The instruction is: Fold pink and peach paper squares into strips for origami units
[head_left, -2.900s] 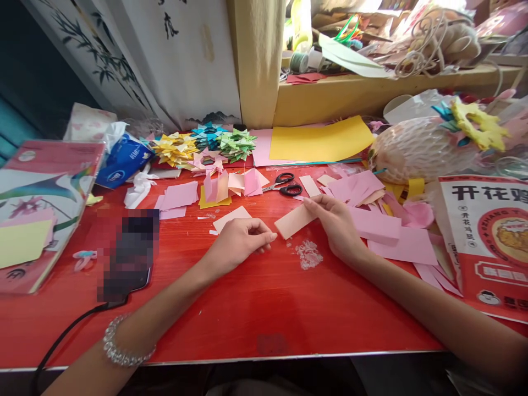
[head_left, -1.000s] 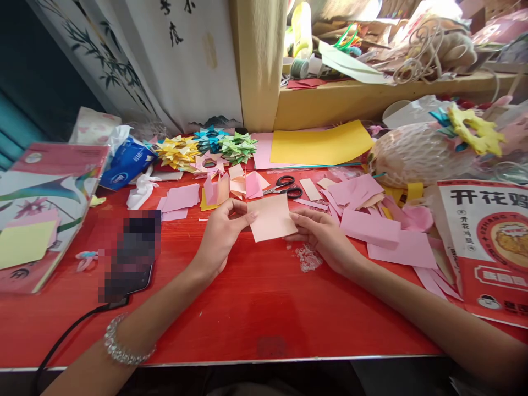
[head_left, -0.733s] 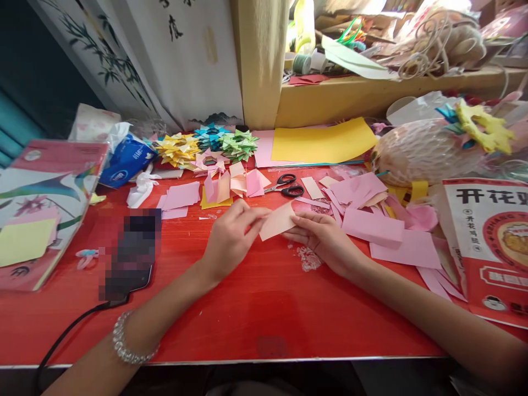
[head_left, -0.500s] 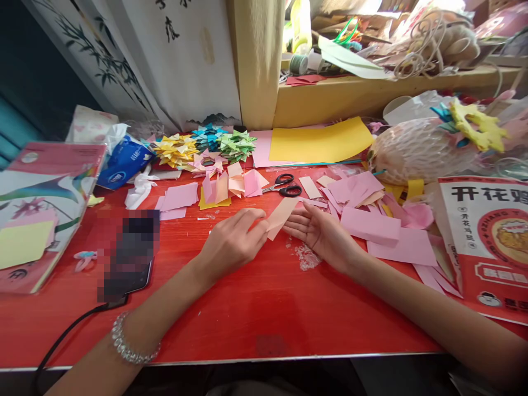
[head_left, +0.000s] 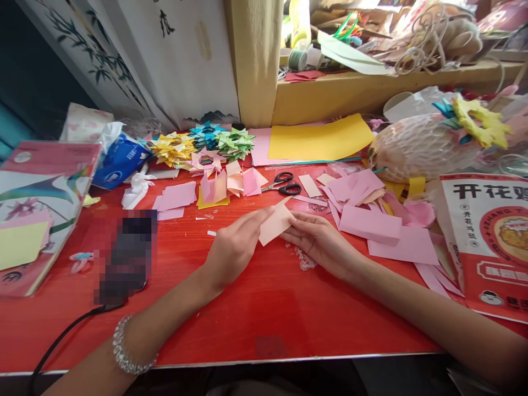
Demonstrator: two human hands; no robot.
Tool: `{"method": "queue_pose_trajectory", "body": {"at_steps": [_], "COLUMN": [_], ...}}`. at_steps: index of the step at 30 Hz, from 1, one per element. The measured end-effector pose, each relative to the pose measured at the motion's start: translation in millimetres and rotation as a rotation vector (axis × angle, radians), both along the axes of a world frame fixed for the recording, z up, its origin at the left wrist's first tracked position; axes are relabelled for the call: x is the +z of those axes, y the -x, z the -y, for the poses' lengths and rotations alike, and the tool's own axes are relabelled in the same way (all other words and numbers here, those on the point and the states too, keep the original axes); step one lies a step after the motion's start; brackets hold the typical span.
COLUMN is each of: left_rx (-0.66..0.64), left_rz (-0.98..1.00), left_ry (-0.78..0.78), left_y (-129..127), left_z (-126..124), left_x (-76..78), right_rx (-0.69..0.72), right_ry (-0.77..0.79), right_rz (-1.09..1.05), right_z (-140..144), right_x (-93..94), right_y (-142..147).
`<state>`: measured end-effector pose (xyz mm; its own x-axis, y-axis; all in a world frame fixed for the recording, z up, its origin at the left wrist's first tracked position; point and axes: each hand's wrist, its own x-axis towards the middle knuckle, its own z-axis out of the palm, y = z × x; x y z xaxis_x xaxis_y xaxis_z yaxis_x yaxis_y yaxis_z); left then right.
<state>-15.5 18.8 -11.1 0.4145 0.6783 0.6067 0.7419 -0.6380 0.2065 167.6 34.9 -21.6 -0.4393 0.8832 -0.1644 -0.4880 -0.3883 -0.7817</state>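
Over the middle of the red table [head_left: 256, 313], my left hand [head_left: 233, 247] and my right hand [head_left: 319, 242] hold one small peach paper piece [head_left: 275, 223] between them. The paper looks folded and tilts up toward the right. My left fingers pinch its left edge, and my right fingers support its right side from below. A beaded bracelet [head_left: 127, 352] circles my left wrist.
Black-handled scissors [head_left: 284, 184] lie just behind the hands. Pink paper scraps [head_left: 379, 225] spread to the right, folded paper stars [head_left: 206, 146] and a yellow sheet [head_left: 322, 140] at the back. A phone with cable [head_left: 126, 256] lies left, a red packet [head_left: 487, 236] far right.
Earlier my right hand held a narrow peach strip alone. Then both hands held a wider peach piece and brought it down into a smaller folded shape between them.
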Motion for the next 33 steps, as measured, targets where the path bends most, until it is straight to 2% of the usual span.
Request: {"method": "queue_pose_trajectory", "body": {"at_steps": [2,5,9,13,16,18,20,23,26,29,33], "left_rx": [-0.043,-0.035,-0.038,-0.077,-0.132,-0.172,-0.126,0.034,0.022,-0.022,-0.054], "left_rz": [-0.128,-0.264,-0.278,-0.27,-0.247,-0.167,-0.002,0.282,0.441,0.534,0.562], "left_ry": [-0.038,-0.092,-0.104,-0.056,-0.019,0.036,0.141,0.426,0.692,0.792,0.822], "left_y": [2,4,4,3,2,1,0,-1,-3,-6,-9], "left_z": [-1,-3,-6,-5,-2,0,0,-2,-5,-5,-1], "left_x": [-1.0,-1.5,-2.5,-1.9,4.2,10.8,17.4,21.7,17.5,10.4,7.3], "right_rx": [-0.012,-0.045,-0.098,-0.118,-0.138,-0.152,-0.158,-0.142,-0.107,-0.091,-0.1], "right_ry": [0.002,0.039,0.068,-0.021,-0.096,-0.145,-0.187,-0.254,-0.292,-0.298,-0.294], "right_rz": [-0.012,-0.044,-0.079,-0.034,0.044,0.106,0.171,0.278,0.338,0.355,0.387], "right_z": [0,0,-1,1,3,4,5,7,8,9,9], "right_x": [-1.0,-1.5,-0.4,0.9,2.8,4.9,7.1,9.5,10.8,11.5,11.1], "right_y": [0,1,1,1,1,1,1,2,3,3,2]}}
